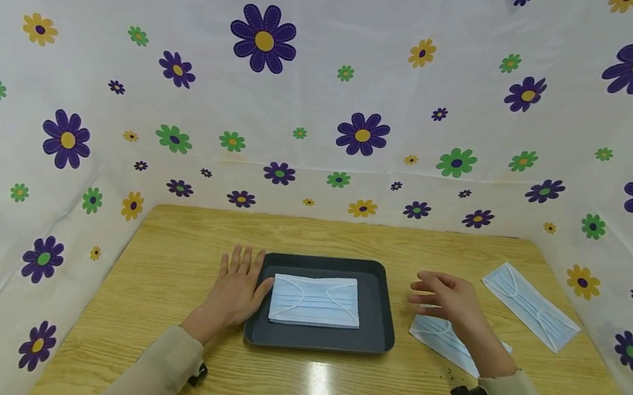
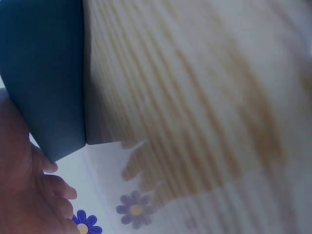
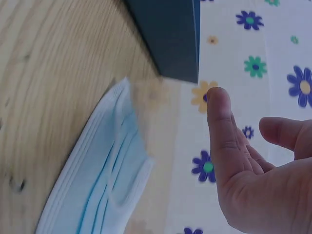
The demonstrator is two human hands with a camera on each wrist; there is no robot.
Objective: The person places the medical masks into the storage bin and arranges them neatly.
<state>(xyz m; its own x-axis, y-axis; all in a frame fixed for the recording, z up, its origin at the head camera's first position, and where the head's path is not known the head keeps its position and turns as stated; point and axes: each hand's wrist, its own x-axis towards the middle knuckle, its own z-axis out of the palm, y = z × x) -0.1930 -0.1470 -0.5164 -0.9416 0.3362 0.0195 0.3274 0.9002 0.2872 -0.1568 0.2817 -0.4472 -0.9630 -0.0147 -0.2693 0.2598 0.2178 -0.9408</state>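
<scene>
A dark grey tray [image 1: 377, 311] lies on the wooden table, and inside it rests a flat stack of light blue face masks [image 1: 314, 302] with white ear loops. At the tray's left edge my left hand [image 1: 234, 291] is spread, its thumb reaching over the rim beside the masks. My right hand [image 1: 450, 299] hovers right of the tray with fingers loosely bent and nothing between them. Below it on the table lies a loose mask [image 1: 448, 344], partly hidden by the hand and wrist; the right wrist view shows this mask [image 3: 107, 165] under the hand.
Farther right, another face mask [image 1: 531, 307] lies slanted near the table's right edge. A white cloth with printed flowers [image 1: 315, 95] encloses the back and both sides of the wooden table [image 1: 199, 231]. Small dark marks [image 1: 450, 376] show on the wood near the right wrist.
</scene>
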